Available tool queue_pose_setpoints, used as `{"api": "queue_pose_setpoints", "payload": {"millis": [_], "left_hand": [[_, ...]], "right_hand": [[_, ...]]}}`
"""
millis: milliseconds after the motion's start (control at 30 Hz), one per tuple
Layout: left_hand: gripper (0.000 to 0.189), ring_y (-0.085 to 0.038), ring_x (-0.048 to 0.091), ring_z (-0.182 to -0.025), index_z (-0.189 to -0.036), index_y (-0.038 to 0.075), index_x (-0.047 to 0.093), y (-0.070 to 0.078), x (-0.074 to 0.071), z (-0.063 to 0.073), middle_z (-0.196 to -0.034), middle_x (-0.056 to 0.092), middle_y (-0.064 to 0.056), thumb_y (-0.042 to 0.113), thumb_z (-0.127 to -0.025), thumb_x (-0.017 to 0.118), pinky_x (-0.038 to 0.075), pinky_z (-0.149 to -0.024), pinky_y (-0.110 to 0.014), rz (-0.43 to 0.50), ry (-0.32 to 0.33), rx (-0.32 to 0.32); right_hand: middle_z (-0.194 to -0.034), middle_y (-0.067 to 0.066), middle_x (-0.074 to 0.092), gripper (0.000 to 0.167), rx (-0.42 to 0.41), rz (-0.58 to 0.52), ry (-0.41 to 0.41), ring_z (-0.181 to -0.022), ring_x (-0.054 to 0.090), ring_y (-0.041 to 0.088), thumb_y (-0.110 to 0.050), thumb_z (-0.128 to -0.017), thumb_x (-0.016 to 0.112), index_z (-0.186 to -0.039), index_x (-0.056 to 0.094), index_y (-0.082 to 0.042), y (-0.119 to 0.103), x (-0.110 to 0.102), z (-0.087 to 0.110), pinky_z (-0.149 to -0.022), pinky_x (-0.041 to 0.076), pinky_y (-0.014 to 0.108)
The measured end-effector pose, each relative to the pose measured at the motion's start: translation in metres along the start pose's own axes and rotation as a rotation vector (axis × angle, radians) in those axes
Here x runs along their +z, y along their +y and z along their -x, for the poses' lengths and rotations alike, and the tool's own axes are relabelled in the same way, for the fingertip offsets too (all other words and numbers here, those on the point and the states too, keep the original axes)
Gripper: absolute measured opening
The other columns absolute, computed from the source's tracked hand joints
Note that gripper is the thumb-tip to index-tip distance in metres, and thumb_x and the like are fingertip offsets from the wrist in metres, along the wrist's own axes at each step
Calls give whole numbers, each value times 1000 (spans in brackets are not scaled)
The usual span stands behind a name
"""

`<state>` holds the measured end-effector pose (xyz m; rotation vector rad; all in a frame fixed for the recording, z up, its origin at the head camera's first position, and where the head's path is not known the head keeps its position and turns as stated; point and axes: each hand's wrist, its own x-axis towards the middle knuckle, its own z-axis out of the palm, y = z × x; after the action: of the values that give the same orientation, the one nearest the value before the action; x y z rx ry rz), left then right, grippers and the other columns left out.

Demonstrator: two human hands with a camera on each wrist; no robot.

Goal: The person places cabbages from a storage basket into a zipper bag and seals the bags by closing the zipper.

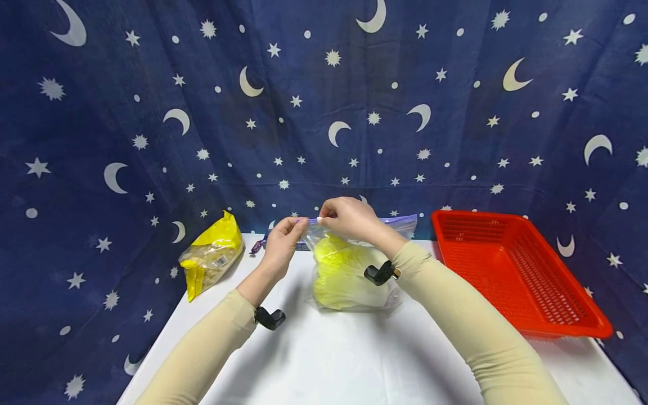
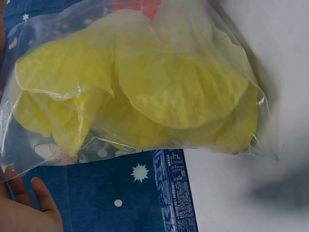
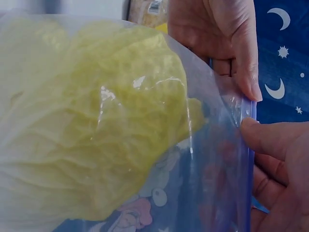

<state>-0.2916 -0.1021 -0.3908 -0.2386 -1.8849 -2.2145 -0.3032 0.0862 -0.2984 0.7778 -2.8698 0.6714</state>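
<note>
A clear zip bag (image 1: 406,225) with a purple zip strip stands upright on the white table, holding pale yellow cabbage leaves (image 1: 329,275). The leaves (image 2: 183,92) press against the plastic in the left wrist view. At the bag's upper left corner, my left hand (image 1: 281,244) pinches the strip between thumb and fingers. Just to its right, my right hand (image 1: 350,218) pinches the same strip. In the right wrist view, the thumbs of the left hand (image 3: 222,36) and right hand (image 3: 287,162) lie close together on the purple edge.
A yellow and clear food package (image 1: 215,256) lies at the table's back left. Behind the bag is a blue printed box (image 2: 178,193), mostly hidden. A red plastic basket (image 1: 498,270) stands on the right. A dark blue curtain (image 1: 304,112) hangs behind the table.
</note>
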Motion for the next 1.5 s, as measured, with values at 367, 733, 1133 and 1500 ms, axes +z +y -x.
{"api": "queue_pose_setpoints", "payload": {"millis": [367,733,1133,1500], "left_hand": [[12,-13,59,-88,-98,6,66,1,0,0,-91,66,2,18,-101,67,46,-97,-48,-81,-30,9],[14,-13,62,-92,-100,5,67,2,-1,-3,-94,67,2,19,-101,67,50,-95,-38,-97,-16,-3],[11,-8,60,-85,-94,8,66,-4,-6,-6,-87,65,5,17,-100,68,51,-84,-23,-55,16,13],[12,-9,62,-88,-96,6,66,-3,-9,-5,-92,65,2,17,-101,67,53,-87,-24,-50,4,-1]], "right_hand": [[-91,-10,71,15,-4,73,19,-84,63,13,-36,-97,70,-99,76,-23,7,-7,9,-77,53,40],[-88,-10,70,14,31,57,27,-82,63,13,-36,-96,71,-97,76,-23,25,-17,19,-73,51,41],[-97,-6,72,17,64,46,13,-84,63,16,-35,-97,70,-102,75,-19,48,-31,32,-74,52,40],[-98,-5,72,16,86,36,34,-88,63,19,-34,-96,71,-102,75,-19,66,-41,45,-78,51,43]]}}
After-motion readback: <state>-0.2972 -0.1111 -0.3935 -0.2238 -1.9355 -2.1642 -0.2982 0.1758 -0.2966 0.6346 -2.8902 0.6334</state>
